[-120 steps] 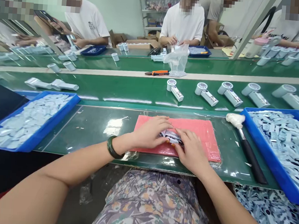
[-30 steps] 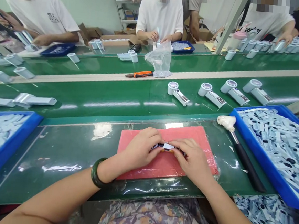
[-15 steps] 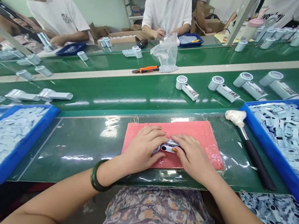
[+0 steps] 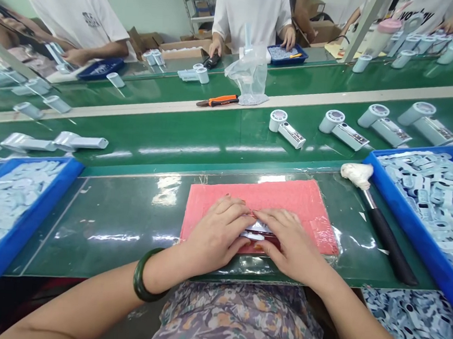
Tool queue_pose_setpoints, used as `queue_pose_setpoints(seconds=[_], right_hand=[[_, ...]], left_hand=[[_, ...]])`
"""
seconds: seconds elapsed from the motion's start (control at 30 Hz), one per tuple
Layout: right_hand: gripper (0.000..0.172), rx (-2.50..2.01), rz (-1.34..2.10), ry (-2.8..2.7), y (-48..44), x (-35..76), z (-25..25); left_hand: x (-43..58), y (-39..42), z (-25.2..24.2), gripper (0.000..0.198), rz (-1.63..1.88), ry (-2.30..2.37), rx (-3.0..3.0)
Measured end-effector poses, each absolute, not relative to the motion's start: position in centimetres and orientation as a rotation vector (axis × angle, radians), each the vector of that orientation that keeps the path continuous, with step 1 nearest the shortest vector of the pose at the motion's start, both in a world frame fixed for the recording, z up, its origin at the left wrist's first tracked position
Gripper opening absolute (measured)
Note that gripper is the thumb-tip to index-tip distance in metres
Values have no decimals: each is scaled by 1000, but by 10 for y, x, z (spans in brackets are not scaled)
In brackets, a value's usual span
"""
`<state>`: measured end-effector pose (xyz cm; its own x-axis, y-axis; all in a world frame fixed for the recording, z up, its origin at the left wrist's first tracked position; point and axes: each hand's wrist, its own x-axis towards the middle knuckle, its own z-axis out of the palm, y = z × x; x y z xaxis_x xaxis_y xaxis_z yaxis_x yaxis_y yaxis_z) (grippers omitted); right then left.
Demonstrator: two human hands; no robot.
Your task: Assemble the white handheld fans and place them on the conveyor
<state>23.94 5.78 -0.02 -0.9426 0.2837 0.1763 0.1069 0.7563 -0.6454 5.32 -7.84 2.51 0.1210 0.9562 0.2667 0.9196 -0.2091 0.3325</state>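
I had the small white plastic casing [image 4: 255,235] lying lengthwise left to right at lower centre, on the pink foam mat [image 4: 256,191], with the left hand [image 4: 215,236] and right hand [image 4: 289,242] curled closely over it from either side, apparently holding it, though fingers hid most of it, and the rubber mallet [image 4: 391,247] lay well right.

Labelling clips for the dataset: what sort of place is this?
Probably a factory assembly line: a long green conveyor belt, rows of identical pale units set out on it, blue trays of loose parts, and a worker across the line.
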Motion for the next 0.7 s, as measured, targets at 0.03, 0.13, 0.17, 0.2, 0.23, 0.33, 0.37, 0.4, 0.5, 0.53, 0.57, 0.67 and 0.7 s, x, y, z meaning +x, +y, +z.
queue_pose_setpoints(seconds=[0.03, 0.13, 0.17, 0.2, 0.23, 0.33, 0.37, 0.4, 0.5, 0.53, 0.57, 0.67, 0.7], right_hand=[[44, -300, 960, -2689, 57, 239, -1], [39, -349, 907, -2677, 53, 234, -3], [37, -378, 886, -2671, 52, 232, -4], [36, -406, 869, -2666, 50, 230, -4], [35, -428, 857, -2661, 49, 228, -4], [33, -468, 850, -2650, 49, 224, -3], [33, -470, 851, -2649, 49, 224, -3], [33, -461, 853, -2652, 50, 225, -2], [37, -363, 827, -2689, 53, 228, -2], [39, -330, 800, -2704, 53, 229, -2], [40, -306, 768, -2718, 54, 229, -2], [40, -287, 705, -2730, 55, 227, -4], [39, -289, 714, -2726, 55, 225, -5]], left_hand=[[54, -79, 25, 25, 648, 1924, 2289], [54, -80, 25, 24, 643, 1951, 2267], [53, -79, 26, 22, 654, 1959, 2259], [53, -77, 27, 19, 665, 1967, 2251], [53, -75, 28, 18, 668, 1976, 2241], [52, -69, 31, 17, 618, 1984, 2209], [51, -69, 32, 18, 591, 1980, 2212], [51, -69, 33, 19, 566, 1973, 2228], [52, -72, 34, 23, 507, 1965, 2341], [53, -73, 34, 24, 490, 1976, 2381], [53, -73, 34, 24, 472, 1991, 2410], [55, -72, 34, 25, 422, 2030, 2425], [55, -71, 34, 26, 410, 2029, 2414]])
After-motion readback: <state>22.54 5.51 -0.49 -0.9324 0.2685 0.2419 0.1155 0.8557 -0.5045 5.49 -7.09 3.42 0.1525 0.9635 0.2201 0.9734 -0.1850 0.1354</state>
